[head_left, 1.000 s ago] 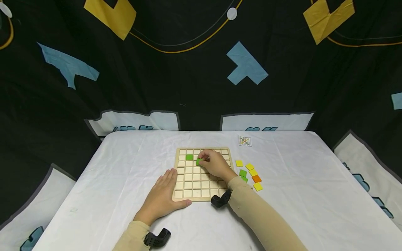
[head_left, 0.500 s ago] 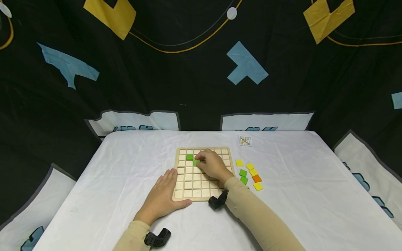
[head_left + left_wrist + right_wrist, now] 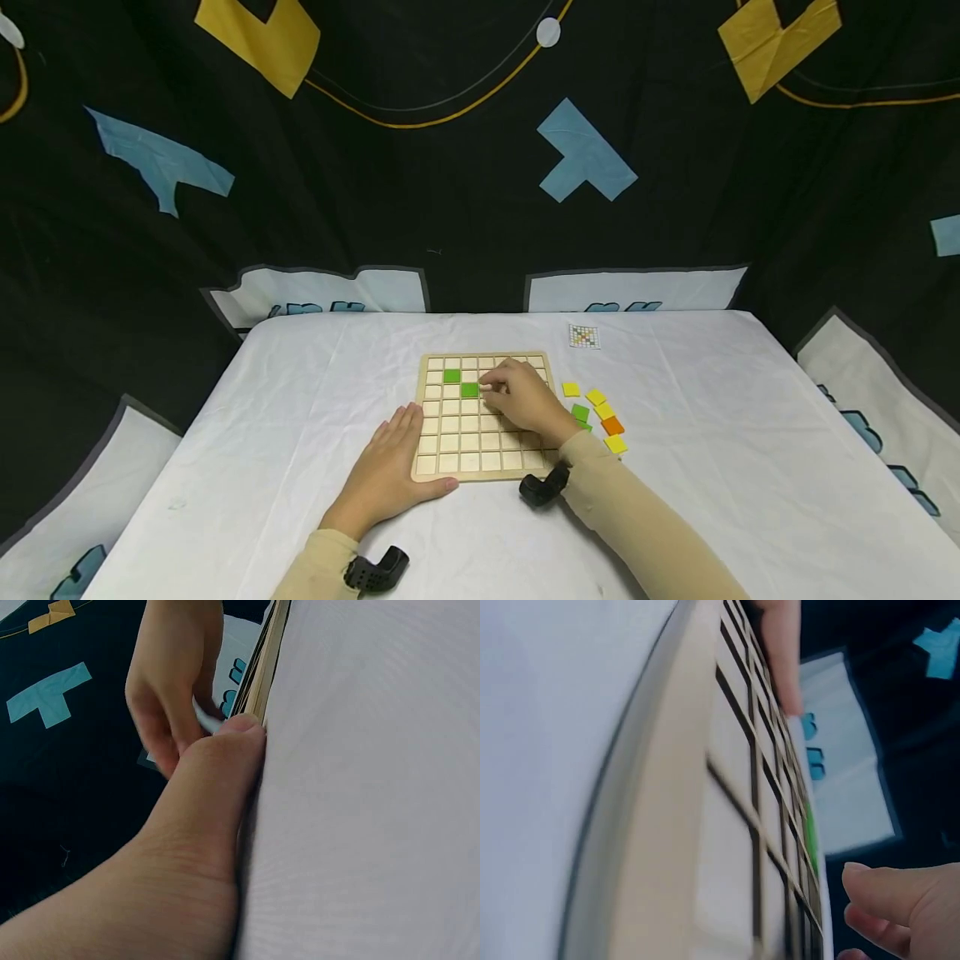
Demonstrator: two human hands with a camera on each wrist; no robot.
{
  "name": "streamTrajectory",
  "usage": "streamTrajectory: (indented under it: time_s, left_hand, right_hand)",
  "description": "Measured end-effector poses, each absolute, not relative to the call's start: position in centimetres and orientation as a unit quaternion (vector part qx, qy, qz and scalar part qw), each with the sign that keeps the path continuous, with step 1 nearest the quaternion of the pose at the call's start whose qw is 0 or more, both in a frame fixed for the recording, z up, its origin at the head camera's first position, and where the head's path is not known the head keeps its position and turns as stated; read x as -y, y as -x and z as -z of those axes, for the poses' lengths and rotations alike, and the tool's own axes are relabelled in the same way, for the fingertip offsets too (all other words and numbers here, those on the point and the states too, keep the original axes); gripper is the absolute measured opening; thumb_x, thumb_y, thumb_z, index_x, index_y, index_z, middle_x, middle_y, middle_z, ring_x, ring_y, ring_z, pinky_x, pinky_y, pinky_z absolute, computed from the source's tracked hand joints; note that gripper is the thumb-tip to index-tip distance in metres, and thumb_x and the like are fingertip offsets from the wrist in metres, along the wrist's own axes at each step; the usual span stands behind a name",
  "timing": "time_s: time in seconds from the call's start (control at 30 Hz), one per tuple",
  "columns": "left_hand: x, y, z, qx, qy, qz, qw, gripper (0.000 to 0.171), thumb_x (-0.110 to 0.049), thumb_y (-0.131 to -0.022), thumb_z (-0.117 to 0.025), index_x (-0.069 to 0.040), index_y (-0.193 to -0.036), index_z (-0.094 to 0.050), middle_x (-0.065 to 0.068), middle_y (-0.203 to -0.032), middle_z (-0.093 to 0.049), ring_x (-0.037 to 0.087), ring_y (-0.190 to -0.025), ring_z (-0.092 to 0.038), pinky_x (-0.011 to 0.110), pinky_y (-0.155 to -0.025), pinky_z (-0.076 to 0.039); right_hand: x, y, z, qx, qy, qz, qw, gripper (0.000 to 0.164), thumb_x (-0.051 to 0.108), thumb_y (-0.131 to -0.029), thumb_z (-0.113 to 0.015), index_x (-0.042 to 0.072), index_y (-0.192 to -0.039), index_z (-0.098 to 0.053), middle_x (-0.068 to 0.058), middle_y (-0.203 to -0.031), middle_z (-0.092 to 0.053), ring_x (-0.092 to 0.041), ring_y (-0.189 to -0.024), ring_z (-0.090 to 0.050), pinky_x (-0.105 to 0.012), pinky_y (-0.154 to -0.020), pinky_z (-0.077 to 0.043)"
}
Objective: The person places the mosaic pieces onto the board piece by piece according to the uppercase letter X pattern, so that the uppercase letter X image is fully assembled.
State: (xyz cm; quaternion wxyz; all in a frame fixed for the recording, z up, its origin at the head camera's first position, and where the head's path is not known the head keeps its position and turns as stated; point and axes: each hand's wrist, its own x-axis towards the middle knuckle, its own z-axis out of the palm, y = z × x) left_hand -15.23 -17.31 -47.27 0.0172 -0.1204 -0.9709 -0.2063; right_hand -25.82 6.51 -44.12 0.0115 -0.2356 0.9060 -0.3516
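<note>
A black curtain hangs past the far edge of the table and along both sides, bearing yellow patches, pale-blue patches and, lower down, white panels. A white, lightly creased cloth covers the tabletop.

L hand outstretched, R hand half-curled

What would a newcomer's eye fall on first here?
Probably the two green tiles in the far-left part of the board, then the orange tile to its right. The left hand rests around the board's near-left corner; the right hand is over its right half.
</note>
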Motion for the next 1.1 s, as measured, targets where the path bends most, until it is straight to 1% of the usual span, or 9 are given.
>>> streamTrajectory:
  time_s: [0.1,0.23,0.47,0.57,0.63,0.7,0.8,0.93,1.1]
  left_hand:
    - [17.3,15.3,47.3,0.971,0.122,0.204,0.018,0.126,-0.084,-0.072,-0.060,0.002,-0.156,-0.021,0.016,-0.164,-0.021,0.033,-0.154,-0.018,0.052,-0.125,-0.020]
    - [17.4,15.3,47.3,0.971,0.123,0.202,0.023,0.127,-0.084,-0.071,-0.060,0.001,-0.156,-0.021,0.016,-0.164,-0.021,0.032,-0.154,-0.018,0.052,-0.125,-0.020]
    - [17.5,15.3,47.2,0.972,0.126,0.197,0.030,0.126,-0.084,-0.072,-0.061,0.002,-0.156,-0.021,0.016,-0.164,-0.021,0.033,-0.154,-0.019,0.053,-0.124,-0.021]
    - [17.6,15.3,47.3,0.972,0.126,0.198,0.032,0.126,-0.082,-0.072,-0.062,0.002,-0.156,-0.022,0.016,-0.164,-0.022,0.033,-0.154,-0.020,0.053,-0.124,-0.021]
    - [17.6,15.3,47.3,0.971,0.126,0.199,0.032,0.125,-0.082,-0.072,-0.063,0.002,-0.156,-0.022,0.016,-0.164,-0.022,0.033,-0.154,-0.020,0.054,-0.124,-0.021]
    - [17.5,15.3,47.3,0.971,0.125,0.199,0.031,0.125,-0.081,-0.072,-0.064,0.002,-0.156,-0.022,0.017,-0.164,-0.022,0.033,-0.154,-0.020,0.053,-0.124,-0.021]
    - [17.5,15.3,47.3,0.971,0.126,0.201,0.030,0.125,-0.080,-0.072,-0.064,0.003,-0.156,-0.023,0.018,-0.164,-0.023,0.034,-0.153,-0.020,0.054,-0.124,-0.021]
    - [17.3,15.3,47.3,0.970,0.127,0.203,0.030,0.125,-0.081,-0.072,-0.064,0.003,-0.155,-0.023,0.018,-0.164,-0.023,0.035,-0.153,-0.021,0.054,-0.124,-0.021]
    - [17.3,15.3,47.3,0.971,0.125,0.202,0.028,0.125,-0.082,-0.072,-0.063,0.002,-0.156,-0.022,0.016,-0.164,-0.022,0.033,-0.154,-0.019,0.052,-0.125,-0.020]
  right_hand:
    - [-8.6,25.5,43.8,-0.905,0.222,0.363,0.009,0.024,0.018,-0.094,-0.069,0.012,-0.117,-0.073,-0.001,-0.106,-0.067,-0.013,-0.089,-0.057,-0.031,-0.082,-0.051]
    - [-12.0,25.1,43.2,-0.912,0.195,0.360,0.010,0.025,0.019,-0.093,-0.070,0.010,-0.117,-0.071,-0.001,-0.099,-0.066,-0.014,-0.080,-0.057,-0.029,-0.071,-0.050]
    - [-17.9,23.7,42.7,-0.941,0.135,0.308,0.038,0.032,0.025,-0.092,-0.071,0.012,-0.120,-0.068,-0.003,-0.094,-0.063,-0.014,-0.065,-0.055,-0.028,-0.056,-0.046]
    - [-19.7,23.1,42.8,-0.955,0.114,0.269,0.044,0.038,0.031,-0.090,-0.073,0.013,-0.122,-0.066,-0.002,-0.094,-0.062,-0.015,-0.066,-0.056,-0.030,-0.058,-0.045]
    - [-20.6,22.7,42.9,-0.966,0.099,0.235,0.041,0.041,0.036,-0.087,-0.076,0.014,-0.120,-0.066,-0.001,-0.091,-0.063,-0.015,-0.072,-0.054,-0.029,-0.061,-0.043]
    - [-21.3,22.4,43.0,-0.974,0.082,0.209,0.045,0.042,0.041,-0.084,-0.078,0.014,-0.114,-0.067,0.000,-0.088,-0.062,-0.017,-0.075,-0.053,-0.029,-0.062,-0.040]
    - [-22.0,22.0,43.2,-0.978,0.054,0.194,0.056,0.040,0.045,-0.080,-0.080,0.013,-0.100,-0.065,-0.001,-0.082,-0.059,-0.017,-0.073,-0.052,-0.029,-0.060,-0.037]
    - [-22.4,21.8,43.4,-0.976,0.032,0.205,0.068,0.034,0.042,-0.081,-0.080,0.014,-0.087,-0.062,-0.001,-0.078,-0.057,-0.018,-0.071,-0.051,-0.029,-0.058,-0.036]
    - [-22.6,22.0,43.6,-0.970,0.045,0.228,0.068,0.027,0.034,-0.084,-0.079,0.014,-0.091,-0.063,-0.002,-0.081,-0.056,-0.018,-0.074,-0.051,-0.029,-0.062,-0.037]
